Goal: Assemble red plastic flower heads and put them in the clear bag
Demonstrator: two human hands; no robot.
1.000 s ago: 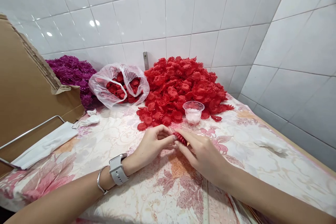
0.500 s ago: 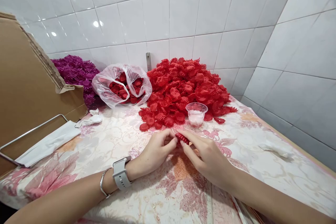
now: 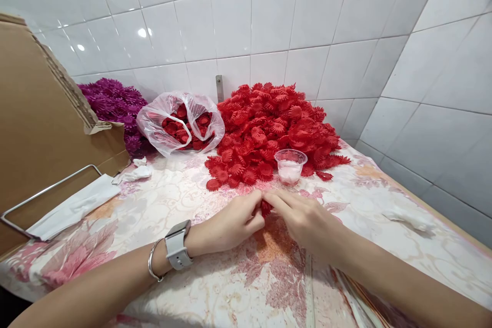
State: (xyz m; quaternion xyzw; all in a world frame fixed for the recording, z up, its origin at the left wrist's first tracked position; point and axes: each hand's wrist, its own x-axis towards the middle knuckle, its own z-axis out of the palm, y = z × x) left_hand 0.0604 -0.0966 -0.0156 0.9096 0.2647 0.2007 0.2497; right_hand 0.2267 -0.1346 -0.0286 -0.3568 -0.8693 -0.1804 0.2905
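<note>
My left hand, with a grey watch and a silver bangle on its wrist, is closed in a pinch, its fingertips meeting those of my right hand. Between and below the fingers shows a bit of a red scalloped fabric flower piece, mostly covered by my right fingers, which are closed round it. Whatever the left fingertips pinch is hidden. Just beyond the hands stands a clear plastic cup with white, wet-looking stuff in it, against a heap of red flower pieces.
Left of the red heap sits a clear plastic bag of darker red pieces, beside a purple heap. A cardboard box, a metal wire frame and white paper are at left. Crumpled tissue lies at right on the floral tablecloth.
The fingertips of both hands have come together, and my right fingers now cover most of the red ribbed piece that showed between them before. The view has shifted slightly.
</note>
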